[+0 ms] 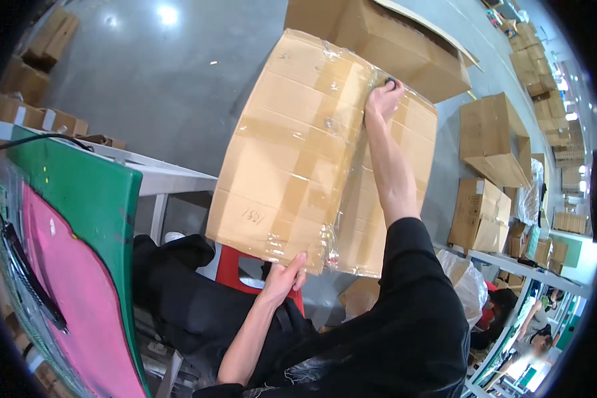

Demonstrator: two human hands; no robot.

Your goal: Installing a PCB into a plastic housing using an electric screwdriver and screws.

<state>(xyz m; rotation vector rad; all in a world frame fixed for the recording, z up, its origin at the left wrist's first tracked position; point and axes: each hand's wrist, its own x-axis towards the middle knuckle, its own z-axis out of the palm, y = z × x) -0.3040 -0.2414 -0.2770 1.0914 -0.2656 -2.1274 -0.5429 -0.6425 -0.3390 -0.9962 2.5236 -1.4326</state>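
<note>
A large flattened cardboard box (pixel 272 179) with clear tape along its folds is tilted up in front of me. My left hand (pixel 284 282) grips its near edge, the thumb on top and the fingers curled underneath. Near the far edge, beside the taped seam, my right hand (pixel 385 101) is closed around a small dark object (pixel 391 84), mostly hidden by the fingers. Loose, wrinkled tape (pixel 330 247) hangs at the seam's near end. Its right panel (pixel 359 229) lies partly under my right forearm.
An open carton (pixel 404 50) stands just beyond the cardboard. More boxes (pixel 494 139) are at the right. To the left is a green-topped table (pixel 79 166) with a pink sheet (pixel 73 285). A red stool (pixel 227 265) shows below the cardboard. People work at the far lower right.
</note>
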